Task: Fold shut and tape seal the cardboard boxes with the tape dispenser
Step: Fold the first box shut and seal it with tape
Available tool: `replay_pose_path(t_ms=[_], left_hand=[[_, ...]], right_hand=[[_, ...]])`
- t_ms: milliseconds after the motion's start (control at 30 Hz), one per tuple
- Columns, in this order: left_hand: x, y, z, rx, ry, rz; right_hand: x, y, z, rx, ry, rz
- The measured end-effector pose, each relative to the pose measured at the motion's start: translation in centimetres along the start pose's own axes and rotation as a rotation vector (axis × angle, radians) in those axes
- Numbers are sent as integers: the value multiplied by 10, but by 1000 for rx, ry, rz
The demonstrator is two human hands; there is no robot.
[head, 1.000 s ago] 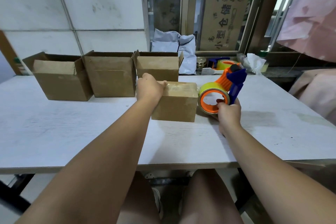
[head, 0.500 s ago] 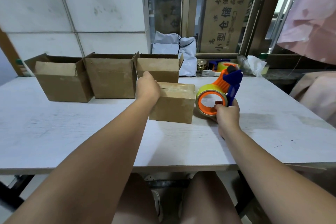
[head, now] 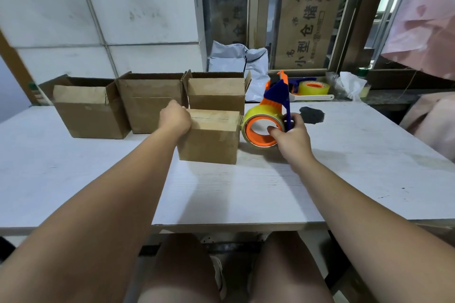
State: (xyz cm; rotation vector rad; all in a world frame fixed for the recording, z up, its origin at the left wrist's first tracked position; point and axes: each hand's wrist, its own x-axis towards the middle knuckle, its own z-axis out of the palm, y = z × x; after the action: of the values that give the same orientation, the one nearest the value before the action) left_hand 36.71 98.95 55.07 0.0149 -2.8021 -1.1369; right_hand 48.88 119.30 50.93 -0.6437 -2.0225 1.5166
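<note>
Closed cardboard box (head: 209, 140) stands before 3 open boxes (head: 152, 106). Left hand (head: 175, 118) grips its top-left corner. Right hand (head: 291, 135), right of box, clasps tape dispenser (head: 269, 108); roll (head: 258, 113) touches box's right edge, handle (head: 280, 92) now more upright: strip likely ready to tear.

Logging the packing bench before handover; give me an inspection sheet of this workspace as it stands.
Surface: white table, dark smudge right of centre.
Job's things: closed box in front, flaps down; left open box, middle open box and right open box in a row behind; tape dispenser at closed box's right side.
Clutter: spare tape roll and crumpled white plastic on the sill.
Grips: left hand holds closed box's top left edge; right hand holds tape dispenser.
Cables: nothing seen.
Surroundings: tiled wall, grey mailer bags, printed cardboard, pink cloth.
</note>
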Motion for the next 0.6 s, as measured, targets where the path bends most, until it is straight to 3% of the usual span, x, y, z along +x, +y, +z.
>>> replay_pose_path(t_ms=[200, 333, 400, 500, 600], left_hand=[[1, -6, -1, -138, 4, -60], [2, -5, 0, -93, -3, -56], [-8, -1, -2, 96, 112, 94], [-21, 15, -4, 395, 281, 559], [-24, 28, 3, 253, -30, 665]], right_hand=[[0, -1, 8, -22, -32, 44], [0, 2, 13, -52, -10, 62], [-1, 2, 15, -80, -12, 54], [-3, 2, 16, -101, -13, 49], [-4, 1, 16, -95, -18, 50]])
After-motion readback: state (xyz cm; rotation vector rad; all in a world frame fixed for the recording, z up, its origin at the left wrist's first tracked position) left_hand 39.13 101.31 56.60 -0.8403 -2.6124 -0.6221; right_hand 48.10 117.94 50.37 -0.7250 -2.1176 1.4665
